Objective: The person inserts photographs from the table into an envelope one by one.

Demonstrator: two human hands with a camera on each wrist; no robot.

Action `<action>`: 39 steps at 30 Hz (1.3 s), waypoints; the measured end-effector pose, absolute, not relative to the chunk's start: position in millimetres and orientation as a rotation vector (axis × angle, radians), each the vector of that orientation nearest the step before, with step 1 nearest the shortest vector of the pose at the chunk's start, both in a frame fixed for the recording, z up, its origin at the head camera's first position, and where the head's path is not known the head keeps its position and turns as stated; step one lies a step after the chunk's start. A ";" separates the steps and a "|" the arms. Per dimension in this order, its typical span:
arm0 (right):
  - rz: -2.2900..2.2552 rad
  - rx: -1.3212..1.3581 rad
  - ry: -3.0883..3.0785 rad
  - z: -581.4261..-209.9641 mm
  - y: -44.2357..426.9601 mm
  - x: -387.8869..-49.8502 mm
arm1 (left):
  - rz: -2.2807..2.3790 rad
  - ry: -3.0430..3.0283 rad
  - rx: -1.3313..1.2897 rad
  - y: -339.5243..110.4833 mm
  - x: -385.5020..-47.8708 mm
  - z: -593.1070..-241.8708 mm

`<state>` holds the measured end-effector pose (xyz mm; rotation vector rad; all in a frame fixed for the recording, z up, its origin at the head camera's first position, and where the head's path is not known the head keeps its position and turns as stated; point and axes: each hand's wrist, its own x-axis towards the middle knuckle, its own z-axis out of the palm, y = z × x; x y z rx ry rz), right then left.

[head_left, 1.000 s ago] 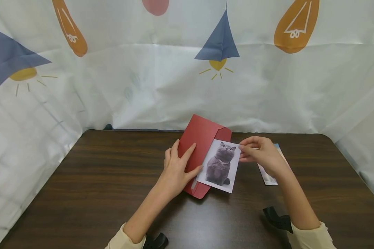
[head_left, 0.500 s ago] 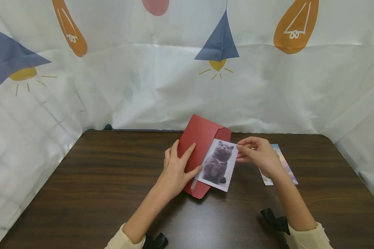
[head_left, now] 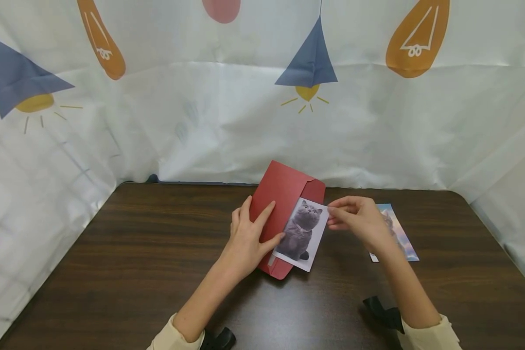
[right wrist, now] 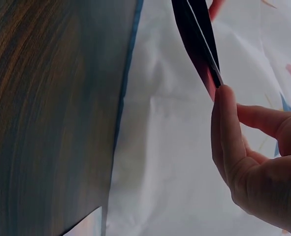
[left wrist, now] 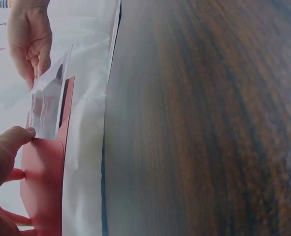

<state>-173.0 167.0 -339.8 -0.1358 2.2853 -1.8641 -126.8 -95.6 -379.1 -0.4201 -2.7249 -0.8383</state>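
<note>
The cat card (head_left: 302, 233) is white and flat, printed with a grey cat sitting upright, a pale band at its neck and its face tipped upward. It sits at the open right side of the red envelope (head_left: 280, 184), its left part hidden inside and the rest showing in front of the darker red flap. The card's long axis runs alongside the envelope's, slanting from near left to far right, and the cat's head points toward the envelope's far end.

To the right of the envelope, the right hand (head_left: 360, 214) pinches the card's far right corner between thumb and fingers. The left hand (head_left: 248, 238) rests on the envelope, its fingers spread apart, thumb at the opening where the card enters. Well to the envelope's right, a pastel card (head_left: 405, 241) lies on the dark wooden worktop (head_left: 157, 243), partly hidden by the right arm
</note>
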 end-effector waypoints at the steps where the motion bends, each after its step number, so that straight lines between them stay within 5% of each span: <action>1: -1.862 -0.136 2.286 -340.1 166.5 -172.9 | -0.838 -2.728 -0.418 -95.5 -126.8 -379.1; 39: -1.864 -0.124 2.291 -344.8 150.1 -166.8 | -0.828 -2.729 -0.419 -92.3 -126.2 -381.3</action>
